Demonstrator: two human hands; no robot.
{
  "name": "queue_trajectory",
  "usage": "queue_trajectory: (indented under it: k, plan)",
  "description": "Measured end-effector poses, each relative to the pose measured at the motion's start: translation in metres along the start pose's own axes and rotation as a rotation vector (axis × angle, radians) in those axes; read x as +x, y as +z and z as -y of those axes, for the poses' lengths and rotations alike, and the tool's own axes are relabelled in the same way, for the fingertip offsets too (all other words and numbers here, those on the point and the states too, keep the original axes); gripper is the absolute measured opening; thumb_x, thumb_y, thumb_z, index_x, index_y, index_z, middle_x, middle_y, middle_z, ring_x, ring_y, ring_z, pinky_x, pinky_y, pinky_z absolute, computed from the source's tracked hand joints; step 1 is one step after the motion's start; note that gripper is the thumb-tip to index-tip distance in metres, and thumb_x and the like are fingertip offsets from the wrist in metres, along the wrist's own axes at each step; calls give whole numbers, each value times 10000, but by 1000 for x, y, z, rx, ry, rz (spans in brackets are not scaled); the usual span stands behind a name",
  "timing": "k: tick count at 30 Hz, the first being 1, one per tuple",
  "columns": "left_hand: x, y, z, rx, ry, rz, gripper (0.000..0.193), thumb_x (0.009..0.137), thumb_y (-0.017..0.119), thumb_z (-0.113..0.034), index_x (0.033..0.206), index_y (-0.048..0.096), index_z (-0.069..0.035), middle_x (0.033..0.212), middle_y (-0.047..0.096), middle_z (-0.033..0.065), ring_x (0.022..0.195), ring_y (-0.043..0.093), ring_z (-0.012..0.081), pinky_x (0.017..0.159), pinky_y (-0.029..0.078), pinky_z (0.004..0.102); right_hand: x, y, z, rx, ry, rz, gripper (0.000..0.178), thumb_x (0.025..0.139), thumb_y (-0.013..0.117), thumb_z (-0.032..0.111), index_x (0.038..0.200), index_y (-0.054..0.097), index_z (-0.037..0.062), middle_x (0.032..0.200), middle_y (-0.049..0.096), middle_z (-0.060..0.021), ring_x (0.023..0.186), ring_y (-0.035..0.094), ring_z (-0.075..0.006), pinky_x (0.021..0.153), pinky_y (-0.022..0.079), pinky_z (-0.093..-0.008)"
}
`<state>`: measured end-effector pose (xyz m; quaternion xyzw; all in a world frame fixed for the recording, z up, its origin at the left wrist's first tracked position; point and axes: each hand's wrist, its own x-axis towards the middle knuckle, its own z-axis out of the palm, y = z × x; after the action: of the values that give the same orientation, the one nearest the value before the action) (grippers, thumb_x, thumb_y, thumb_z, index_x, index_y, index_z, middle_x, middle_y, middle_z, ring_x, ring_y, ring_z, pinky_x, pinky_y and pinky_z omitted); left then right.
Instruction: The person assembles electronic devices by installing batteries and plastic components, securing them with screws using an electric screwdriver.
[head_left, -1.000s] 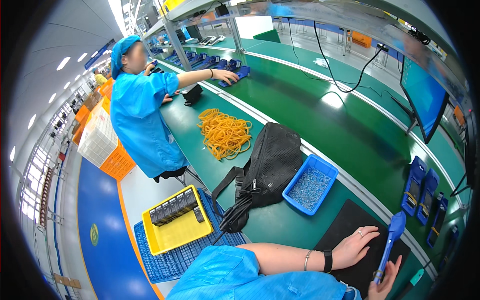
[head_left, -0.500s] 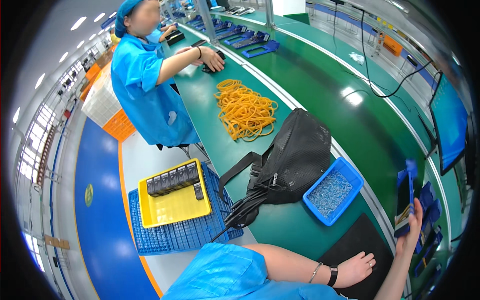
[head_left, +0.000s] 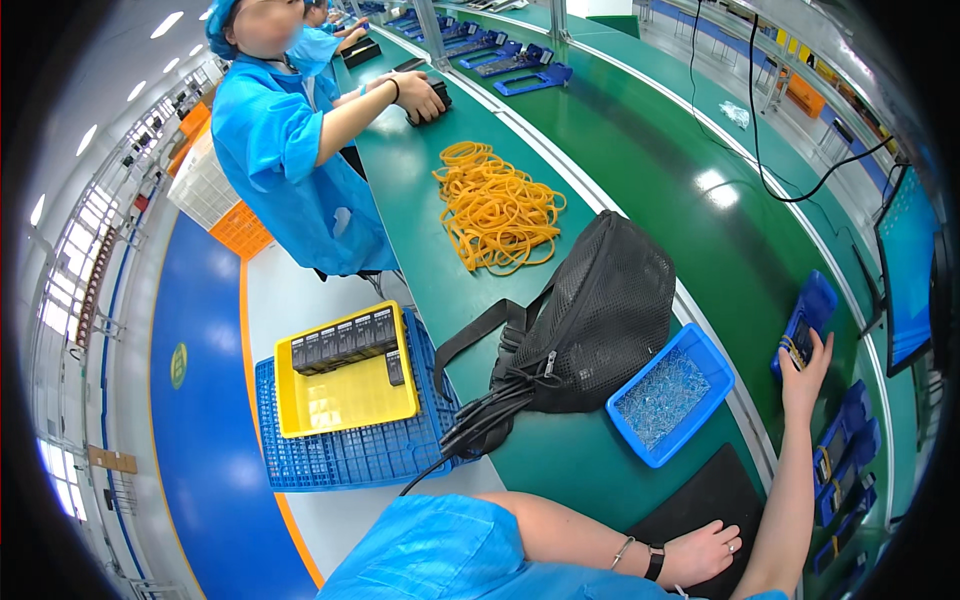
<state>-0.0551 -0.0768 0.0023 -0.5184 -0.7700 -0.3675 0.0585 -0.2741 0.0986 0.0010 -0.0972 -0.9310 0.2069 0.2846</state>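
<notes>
My right hand (head_left: 803,378) reaches out over the green conveyor belt at the right, with thumb and fingers around the near end of a blue plastic fixture (head_left: 812,298). A dark part with a yellow edge shows in that fixture, partly hidden by my fingers. My left hand (head_left: 702,553) rests on a black mat (head_left: 715,490) on the bench, fingers stretched out and holding nothing. Just beyond it stands a blue bin (head_left: 655,455) of small, shiny pieces, too small to make out singly. A black mesh bag (head_left: 610,320) lies left of this bin.
Several more blue fixtures (head_left: 845,450) sit beside my right forearm. A pile of orange bands (head_left: 500,210) lies farther up the bench. At left, a yellow tray (head_left: 345,408) with black boxes (head_left: 345,342) rests on a blue crate (head_left: 270,430). A co-worker (head_left: 285,170) handles a black item. A monitor (head_left: 905,270) stands right.
My right hand has moved farther out with the blue fixture, which went from a raised, tilted position to lying lower over the belt. My left hand stays on the mat.
</notes>
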Motion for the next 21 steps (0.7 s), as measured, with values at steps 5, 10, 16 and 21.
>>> queue_trajectory:
  k: [5, 10, 16, 21]
  plan:
    - [2, -1, -4, 0, -4, 20, 139, 757, 555, -158, 788, 647, -58, 942, 543, 46, 977, 454, 193, 771, 368, 283, -43, -73, -8, -112, -103, -28, 544, 780, 659, 106, 1283, 455, 68, 1471, 273, -133, 1345, 273, -323, 1088, 236, -412]
    - [1, 2, -5, 56, 17, -17, 144, 757, 555, -160, 794, 654, -63, 941, 547, 45, 975, 455, 191, 764, 366, 282, -98, -129, -72, -396, -61, -67, 598, 796, 656, 147, 1329, 410, 39, 1469, 282, -139, 1326, 296, -342, 1075, 256, -429]
    - [0, -10, -3, 79, 35, 16, 160, 771, 551, -174, 823, 636, -50, 932, 529, 48, 947, 458, 189, 776, 373, 286, -133, -138, -134, -546, 302, 64, 669, 861, 606, 367, 1387, 346, 46, 1467, 258, -195, 1346, 256, -355, 1085, 236, -441]
    - [1, -4, -5, 84, 17, 14, 158, 775, 553, -180, 810, 649, -60, 914, 530, 36, 945, 453, 182, 775, 367, 277, -131, -143, -134, -595, 262, 45, 683, 867, 582, 423, 1391, 342, 56, 1467, 259, -197, 1353, 250, -341, 1091, 224, -442]
